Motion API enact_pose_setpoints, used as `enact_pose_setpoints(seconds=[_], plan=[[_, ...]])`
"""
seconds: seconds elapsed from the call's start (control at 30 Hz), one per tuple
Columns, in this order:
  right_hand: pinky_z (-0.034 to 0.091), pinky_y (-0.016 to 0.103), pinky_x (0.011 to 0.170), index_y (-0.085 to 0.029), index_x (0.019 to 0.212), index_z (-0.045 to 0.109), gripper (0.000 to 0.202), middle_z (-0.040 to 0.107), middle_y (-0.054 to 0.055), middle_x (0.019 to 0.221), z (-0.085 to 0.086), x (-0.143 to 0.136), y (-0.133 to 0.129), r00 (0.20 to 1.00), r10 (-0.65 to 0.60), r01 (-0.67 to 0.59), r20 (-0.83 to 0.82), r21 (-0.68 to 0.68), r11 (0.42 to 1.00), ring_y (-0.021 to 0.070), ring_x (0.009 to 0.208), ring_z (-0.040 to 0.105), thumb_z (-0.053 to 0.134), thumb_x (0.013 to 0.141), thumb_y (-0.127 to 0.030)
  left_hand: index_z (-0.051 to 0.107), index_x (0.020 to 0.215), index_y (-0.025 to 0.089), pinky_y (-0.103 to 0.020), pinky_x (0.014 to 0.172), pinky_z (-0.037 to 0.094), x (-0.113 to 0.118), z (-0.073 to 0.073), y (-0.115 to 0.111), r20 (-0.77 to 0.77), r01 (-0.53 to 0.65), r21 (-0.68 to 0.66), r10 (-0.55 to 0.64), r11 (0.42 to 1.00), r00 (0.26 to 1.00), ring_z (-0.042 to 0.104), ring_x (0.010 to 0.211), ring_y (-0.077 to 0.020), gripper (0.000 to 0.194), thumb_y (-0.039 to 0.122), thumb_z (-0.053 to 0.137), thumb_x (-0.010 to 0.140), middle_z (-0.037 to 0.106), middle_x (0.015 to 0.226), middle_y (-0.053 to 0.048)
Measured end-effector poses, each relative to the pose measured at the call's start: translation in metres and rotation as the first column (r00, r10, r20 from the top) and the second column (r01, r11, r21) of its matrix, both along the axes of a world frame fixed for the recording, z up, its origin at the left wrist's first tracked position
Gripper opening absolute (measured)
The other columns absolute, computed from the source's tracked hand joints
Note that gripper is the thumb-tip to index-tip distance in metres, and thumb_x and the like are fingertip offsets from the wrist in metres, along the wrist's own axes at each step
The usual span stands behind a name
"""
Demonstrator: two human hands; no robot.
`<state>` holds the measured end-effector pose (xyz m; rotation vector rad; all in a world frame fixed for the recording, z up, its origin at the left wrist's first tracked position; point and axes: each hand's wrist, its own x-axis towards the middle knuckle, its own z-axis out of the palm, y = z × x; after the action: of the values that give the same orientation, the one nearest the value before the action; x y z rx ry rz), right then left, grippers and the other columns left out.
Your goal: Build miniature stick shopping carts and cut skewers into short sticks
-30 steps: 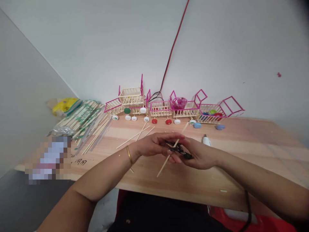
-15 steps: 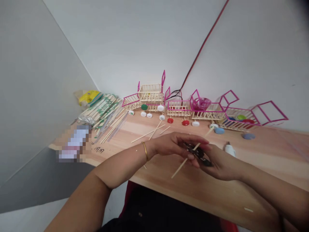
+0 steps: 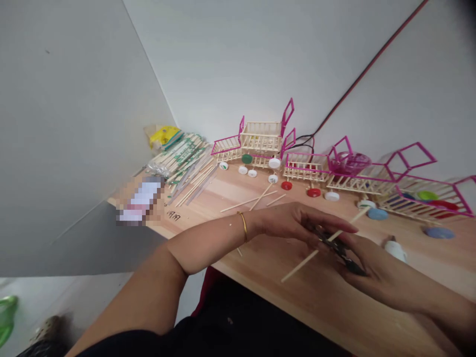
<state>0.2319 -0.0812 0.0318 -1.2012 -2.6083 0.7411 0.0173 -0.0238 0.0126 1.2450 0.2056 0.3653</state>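
Note:
My left hand (image 3: 297, 223), with a gold bangle at the wrist, is closed on a thin wooden stick (image 3: 300, 267). The stick slants between both hands and crosses a dark metal hand tool (image 3: 338, 249). Around the tool's other end my right hand (image 3: 375, 265) is wrapped. Fingers cover much of the tool, so its exact kind and whether it bites the stick cannot be made out. Beyond the hands stand several small stick-built carts (image 3: 307, 166) with magenta edges and bottle-cap wheels. Loose sticks (image 3: 262, 197) lie on the table nearer the carts.
Bundles of wrapped chopsticks (image 3: 186, 158) and a yellow packet (image 3: 165, 136) lie at the table's left. A blurred-out flat object (image 3: 141, 201) sits by the left edge. Right of the hands is a white bottle (image 3: 394, 249). A cable (image 3: 364, 74) runs down the wall.
The view has turned left, so the table and carts appear farther right and more floor shows. Both hands keep their hold on the stick and tool.

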Motion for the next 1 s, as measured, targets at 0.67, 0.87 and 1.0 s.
enact_pose_setpoints(seconds=[0.67, 0.87, 1.0], plan=[[0.046, 0.035, 0.051, -0.023, 0.078, 0.050, 0.005, 0.059, 0.003, 0.066, -0.018, 0.002, -0.005, 1.000, -0.004, 0.003, 0.022, 0.005, 1.000, 0.0208, 0.056, 0.055, 0.050, 0.073, -0.023, 0.064, 0.121, 0.022, -0.025, 0.093, 0.049, 0.000, 0.001, -0.001, -0.041, -0.053, 0.085, 0.057, 0.995, 0.998, 0.063, 0.105, -0.0177, 0.065, 0.008, 0.080, 0.060, 0.069, 0.109, 0.001], [0.049, 0.033, 0.056, -0.020, 0.092, 0.051, 0.016, 0.064, 0.005, 0.075, -0.011, -0.003, 0.001, 0.995, -0.063, 0.069, 0.076, -0.074, 0.995, 0.0208, 0.063, 0.059, 0.049, 0.077, -0.026, 0.064, 0.120, 0.024, -0.026, 0.089, 0.050, -0.001, -0.014, 0.008, -0.015, -0.100, 0.109, 0.102, 0.989, 0.995, 0.064, 0.096, -0.0151, 0.063, 0.012, 0.081, 0.061, 0.069, 0.108, 0.000], [0.052, 0.032, 0.063, -0.021, 0.108, 0.053, 0.030, 0.067, 0.004, 0.084, 0.018, 0.000, 0.004, 0.989, -0.081, 0.096, 0.124, -0.127, 0.987, 0.0220, 0.073, 0.065, 0.052, 0.079, -0.028, 0.061, 0.123, 0.026, -0.025, 0.079, 0.051, -0.009, -0.012, 0.015, 0.017, -0.160, 0.133, 0.159, 0.978, 0.987, 0.065, 0.084, -0.0115, 0.055, 0.017, 0.075, 0.071, 0.066, 0.117, -0.005]])
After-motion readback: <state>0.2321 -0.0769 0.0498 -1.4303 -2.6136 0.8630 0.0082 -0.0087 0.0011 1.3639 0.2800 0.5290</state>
